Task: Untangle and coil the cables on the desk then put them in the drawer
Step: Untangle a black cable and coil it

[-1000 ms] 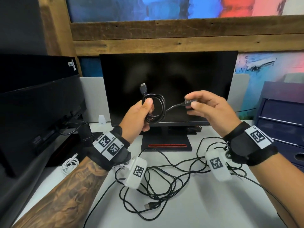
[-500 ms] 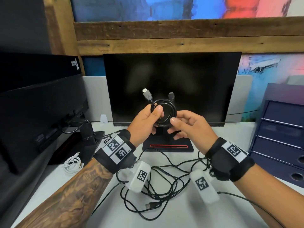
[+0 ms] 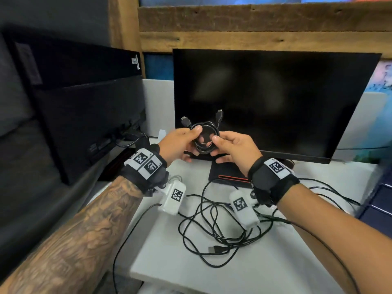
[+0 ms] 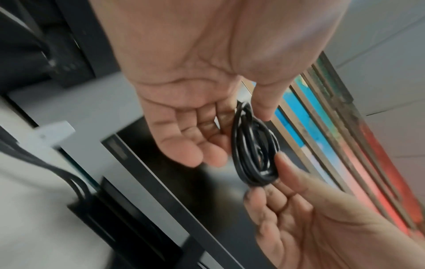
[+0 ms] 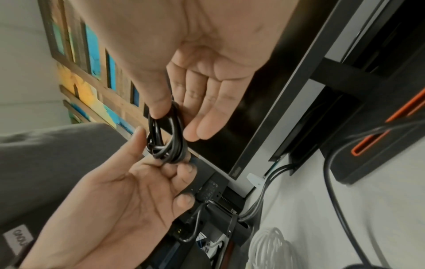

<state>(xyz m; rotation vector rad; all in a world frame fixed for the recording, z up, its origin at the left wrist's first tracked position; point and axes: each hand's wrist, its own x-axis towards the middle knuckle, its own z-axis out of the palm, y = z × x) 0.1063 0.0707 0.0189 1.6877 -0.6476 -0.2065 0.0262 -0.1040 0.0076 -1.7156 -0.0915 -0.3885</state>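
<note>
A short black cable, wound into a small coil, is held up in front of the monitor with its two plug ends sticking up. My left hand pinches the coil's left side between thumb and fingers. My right hand pinches its right side. The left wrist view shows the coil under my left thumb, and in the right wrist view the coil sits under my right thumb. A tangle of thin black cables lies on the white desk below my wrists.
A dark monitor stands behind my hands on a black base with an orange slot. A second black monitor is at the left. A blue drawer unit stands at the right edge. A white coiled cable lies near the left monitor's foot.
My right hand brought the loose plug end in to the coil and now holds the coil too. Both hands have dropped lower, closer to the desk.
</note>
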